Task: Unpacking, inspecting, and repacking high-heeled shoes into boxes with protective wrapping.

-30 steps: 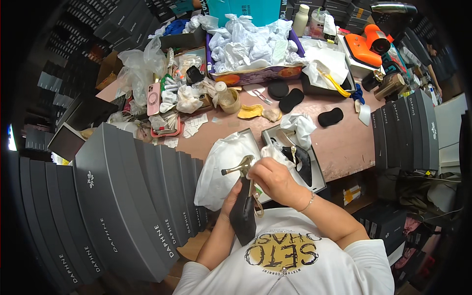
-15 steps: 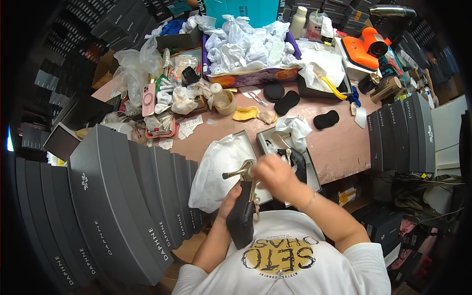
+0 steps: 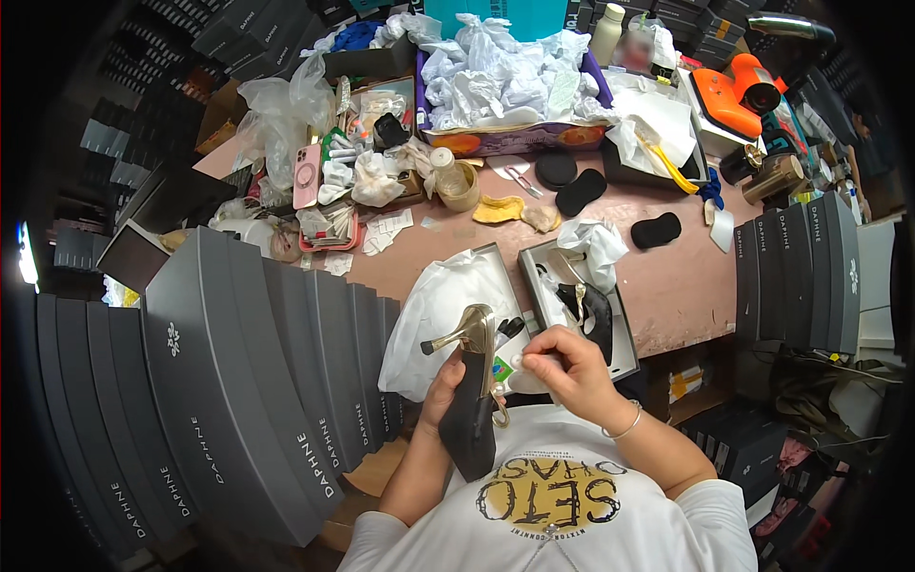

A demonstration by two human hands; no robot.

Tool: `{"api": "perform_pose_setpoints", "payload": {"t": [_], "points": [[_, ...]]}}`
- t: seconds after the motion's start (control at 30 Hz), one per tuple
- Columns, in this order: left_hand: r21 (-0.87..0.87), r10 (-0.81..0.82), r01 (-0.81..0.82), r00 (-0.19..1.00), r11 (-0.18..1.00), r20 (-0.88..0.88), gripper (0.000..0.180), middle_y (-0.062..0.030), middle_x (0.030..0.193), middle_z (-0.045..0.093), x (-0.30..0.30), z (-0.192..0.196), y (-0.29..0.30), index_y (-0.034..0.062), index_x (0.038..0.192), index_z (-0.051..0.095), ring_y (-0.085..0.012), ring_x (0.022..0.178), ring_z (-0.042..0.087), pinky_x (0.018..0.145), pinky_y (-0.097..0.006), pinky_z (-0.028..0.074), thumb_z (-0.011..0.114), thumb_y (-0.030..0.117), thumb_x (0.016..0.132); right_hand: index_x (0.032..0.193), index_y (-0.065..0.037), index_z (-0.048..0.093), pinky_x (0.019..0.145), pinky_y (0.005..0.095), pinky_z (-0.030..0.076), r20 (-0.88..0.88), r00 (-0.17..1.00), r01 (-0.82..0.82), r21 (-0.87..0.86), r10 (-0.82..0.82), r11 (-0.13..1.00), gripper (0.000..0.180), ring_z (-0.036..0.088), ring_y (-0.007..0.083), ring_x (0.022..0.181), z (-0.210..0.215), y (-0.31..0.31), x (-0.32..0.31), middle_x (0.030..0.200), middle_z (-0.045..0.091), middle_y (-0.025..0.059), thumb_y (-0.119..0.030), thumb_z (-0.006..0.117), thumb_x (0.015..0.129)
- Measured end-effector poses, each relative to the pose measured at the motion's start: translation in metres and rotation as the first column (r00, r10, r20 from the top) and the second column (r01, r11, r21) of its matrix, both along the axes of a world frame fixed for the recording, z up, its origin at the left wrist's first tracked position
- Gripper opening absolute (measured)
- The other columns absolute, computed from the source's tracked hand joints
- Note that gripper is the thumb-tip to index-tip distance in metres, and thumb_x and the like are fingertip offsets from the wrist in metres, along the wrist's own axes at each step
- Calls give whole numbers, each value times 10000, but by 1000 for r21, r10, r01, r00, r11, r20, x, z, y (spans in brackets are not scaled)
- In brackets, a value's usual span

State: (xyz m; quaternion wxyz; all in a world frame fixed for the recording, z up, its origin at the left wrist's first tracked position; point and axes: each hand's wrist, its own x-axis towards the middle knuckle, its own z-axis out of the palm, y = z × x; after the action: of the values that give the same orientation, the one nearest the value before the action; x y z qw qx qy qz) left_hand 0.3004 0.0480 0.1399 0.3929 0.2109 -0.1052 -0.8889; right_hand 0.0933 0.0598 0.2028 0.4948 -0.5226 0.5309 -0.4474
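Note:
Gripped in my left hand [image 3: 441, 393] is a high-heeled shoe [image 3: 467, 410] with a black sole and a gold heel, the heel pointing left. Just right of it, my right hand [image 3: 575, 379] has thumb and fingertips pinched together, apart from the shoe; a small pale bit shows at the tips, too small to name. Beyond my hands lies an open grey shoebox [image 3: 624, 345] with a second shoe [image 3: 599, 319] and crumpled tissue inside. Its lid or other half [image 3: 502, 270] sits to the left, under white tissue paper [image 3: 419, 319]. A small green packet [image 3: 501, 370] shows between shoe and right hand.
Grey shoeboxes [image 3: 238, 381] stand in a row at left, more [image 3: 796, 276] at right. Across the pink table are a purple box [image 3: 534, 139] of crumpled paper, a jar [image 3: 457, 186], black oval pads [image 3: 656, 230], a pink phone [image 3: 306, 176] and an orange device [image 3: 726, 100].
My right hand has moved away from the shoe's heel end, down and to the right, into a pinch. The left hand still holds the shoe. The whole view has shifted slightly.

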Motion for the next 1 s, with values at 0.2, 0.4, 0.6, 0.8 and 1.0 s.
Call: {"api": "perform_pose_setpoints", "payload": {"t": [0.2,0.4,0.6,0.8,1.0], "points": [[-29,21,-18,996,999,86,542,-98,1067,578,-9,10,-4,31,1339,397,-188,895,637,768,-342,573,588,293,905,886,-9,619,588,238,481,-107,990,-116,-261,91,958,127,587,129,684,10,6,23,847,592,63,-34,716,808],[5,-122,122,993,993,-3,515,-116,1056,584,-10,3,-2,40,1339,378,-225,925,646,774,-339,585,567,265,915,868,-5,584,595,308,472,-189,982,-32,-255,-17,967,130,588,224,669,4,-5,14,791,578,101,-50,697,820],[71,-28,27,1000,997,13,514,-133,1061,582,-15,-5,6,33,1349,395,-246,862,649,704,-443,597,563,258,919,847,-14,595,583,314,465,-195,976,-144,-266,93,953,125,574,229,645,23,15,13,778,587,101,-45,708,802],[-105,-191,201,977,974,97,543,-142,944,608,3,5,5,31,1288,430,-261,767,657,663,-432,586,644,294,864,840,-17,576,600,349,445,-267,955,-20,-484,-126,875,136,540,277,644,-6,-89,5,737,556,123,-80,694,818],[-346,38,161,863,924,504,418,-80,1023,652,14,39,-14,-42,1247,518,-168,908,636,827,-294,509,624,136,884,1072,-16,605,879,422,453,-343,915,-73,-659,-213,748,325,568,377,985,-29,-213,30,1033,599,207,-266,622,865]]}}
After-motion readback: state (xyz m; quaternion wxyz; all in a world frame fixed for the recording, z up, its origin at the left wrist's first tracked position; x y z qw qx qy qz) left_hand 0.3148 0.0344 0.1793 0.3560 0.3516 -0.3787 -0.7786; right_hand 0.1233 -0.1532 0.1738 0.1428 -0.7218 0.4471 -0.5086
